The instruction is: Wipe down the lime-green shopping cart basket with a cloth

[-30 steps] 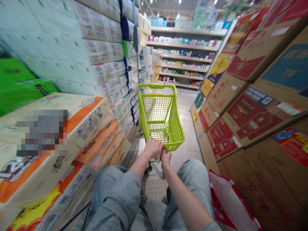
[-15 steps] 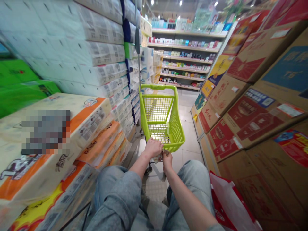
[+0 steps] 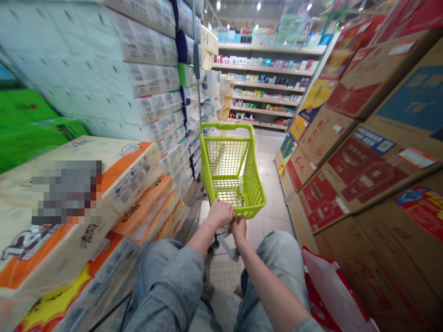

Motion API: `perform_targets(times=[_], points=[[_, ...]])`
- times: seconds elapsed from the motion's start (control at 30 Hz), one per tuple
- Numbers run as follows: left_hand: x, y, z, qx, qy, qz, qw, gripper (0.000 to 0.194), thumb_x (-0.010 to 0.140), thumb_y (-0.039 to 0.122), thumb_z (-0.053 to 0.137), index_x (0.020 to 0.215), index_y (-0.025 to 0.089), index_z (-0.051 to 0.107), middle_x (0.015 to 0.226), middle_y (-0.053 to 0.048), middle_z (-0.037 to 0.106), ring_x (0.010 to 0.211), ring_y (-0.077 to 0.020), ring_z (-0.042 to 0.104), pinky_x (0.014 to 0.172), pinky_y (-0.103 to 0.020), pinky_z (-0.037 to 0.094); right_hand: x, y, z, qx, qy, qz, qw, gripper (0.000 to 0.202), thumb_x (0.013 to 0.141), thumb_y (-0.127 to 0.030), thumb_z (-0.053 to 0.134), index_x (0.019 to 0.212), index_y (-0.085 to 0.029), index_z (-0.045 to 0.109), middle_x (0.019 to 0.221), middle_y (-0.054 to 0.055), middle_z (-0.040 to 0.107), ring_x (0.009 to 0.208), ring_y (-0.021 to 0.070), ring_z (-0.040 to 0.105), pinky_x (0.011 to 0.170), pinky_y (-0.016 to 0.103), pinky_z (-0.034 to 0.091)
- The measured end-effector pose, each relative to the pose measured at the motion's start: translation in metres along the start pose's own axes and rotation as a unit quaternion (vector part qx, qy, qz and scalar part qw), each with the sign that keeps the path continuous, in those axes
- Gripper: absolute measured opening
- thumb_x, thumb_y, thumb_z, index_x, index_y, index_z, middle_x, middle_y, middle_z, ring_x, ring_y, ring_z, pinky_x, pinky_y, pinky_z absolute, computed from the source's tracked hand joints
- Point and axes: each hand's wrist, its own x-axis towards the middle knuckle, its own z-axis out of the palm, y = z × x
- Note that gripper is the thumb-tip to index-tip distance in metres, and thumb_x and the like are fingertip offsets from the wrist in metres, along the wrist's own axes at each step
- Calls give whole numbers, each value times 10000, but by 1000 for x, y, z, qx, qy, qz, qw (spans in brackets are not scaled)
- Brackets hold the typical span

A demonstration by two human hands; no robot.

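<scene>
A lime-green shopping cart basket (image 3: 254,184) stands in the aisle in front of my knees. My left hand (image 3: 221,214) is closed at the near lower edge of the basket, its fingers bent over that edge. Close beside it, my right hand (image 3: 239,228) is pinched just under the same edge. Between the two hands a small crumpled, brownish-grey piece (image 3: 226,229) shows, mostly covered by the fingers. Which part of it each hand grips is hard to make out.
Packs of tissue (image 3: 152,74) are stacked at the left, with a blurred-out item on the nearest pack. Cardboard cartons (image 3: 367,157) line the right side, above a red and white bag (image 3: 321,272). Shelves of small boxes (image 3: 266,69) stand at the back.
Both hands remain at the basket's near edge. My right hand has shifted slightly up and left, and less of the crumpled piece shows between the hands.
</scene>
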Motion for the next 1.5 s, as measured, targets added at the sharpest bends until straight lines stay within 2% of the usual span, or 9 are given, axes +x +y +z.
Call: perform_targets(times=[0.37, 0.53, 0.7, 0.8, 0.9, 1.0, 1.1, 1.33, 1.5], points=[[-2, 3, 2, -7, 8, 4, 1000, 366, 903, 348, 326, 808, 145, 616, 849, -87, 687, 832, -206, 614, 818, -377, 358, -4, -4, -7, -51, 16, -3, 999, 206, 766, -391, 416, 790, -210, 513, 706, 81, 646, 680, 207, 603, 571, 282, 425], [-3, 1, 0, 2, 6, 12, 1000, 380, 908, 343, 314, 808, 145, 624, 851, -89, 690, 829, -200, 614, 816, -368, 362, -12, -6, -36, -79, -2, -7, 997, 207, 738, -404, 464, 807, -210, 491, 708, 58, 633, 645, 204, 589, 571, 281, 404], [-3, 1, -2, -4, 3, 13, 1000, 363, 903, 343, 336, 798, 151, 626, 851, -83, 691, 827, -194, 613, 832, -369, 359, -3, -31, -76, -49, 147, -14, 988, 303, 804, -471, 429, 908, -188, 468, 842, 79, 616, 742, 192, 572, 633, 278, 399], [-2, 2, -3, -5, -1, 10, 1000, 369, 904, 345, 329, 793, 150, 622, 855, -86, 691, 829, -197, 613, 829, -372, 360, 21, -58, -90, -13, 186, -62, 980, 342, 835, -486, 419, 989, -182, 454, 896, 65, 594, 751, 168, 557, 650, 264, 396], [-1, 5, -3, -3, -4, 8, 1000, 373, 905, 346, 324, 798, 148, 621, 851, -86, 692, 831, -196, 613, 829, -371, 359, 48, -75, -93, -117, 127, -174, 969, 309, 871, -447, 393, 988, -180, 493, 923, 70, 585, 826, 180, 531, 707, 280, 376], [-1, 7, -2, -4, -1, 9, 1000, 370, 903, 342, 326, 811, 147, 627, 845, -89, 691, 825, -193, 614, 834, -373, 360, 62, -74, -88, -311, 26, -264, 913, 285, 890, -386, 388, 818, -178, 570, 822, 73, 596, 832, 200, 495, 751, 314, 325], [-1, 5, -1, -3, 6, 15, 1000, 364, 898, 340, 335, 818, 148, 633, 844, -90, 692, 818, -197, 616, 835, -378, 364, 61, -64, -81, -404, -1, -290, 868, 351, 922, -325, 327, 735, -172, 583, 754, 75, 595, 768, 191, 479, 756, 329, 291], [0, -1, 1, 0, -7, 15, 1000, 362, 901, 340, 328, 822, 155, 630, 864, -90, 695, 826, -200, 619, 838, -381, 363, 36, -58, -66, -394, -2, -321, 861, 285, 921, -298, 332, 944, -160, 581, 907, 105, 592, 850, 218, 481, 817, 344, 307], [-1, 0, 2, 10, 0, 24, 1000, 350, 902, 341, 340, 849, 147, 626, 863, -96, 689, 842, -204, 617, 833, -374, 360, 28, -68, -57, -377, -60, -338, 860, 276, 923, -280, 332, 995, -170, 574, 936, 100, 607, 844, 204, 510, 792, 321, 334]])
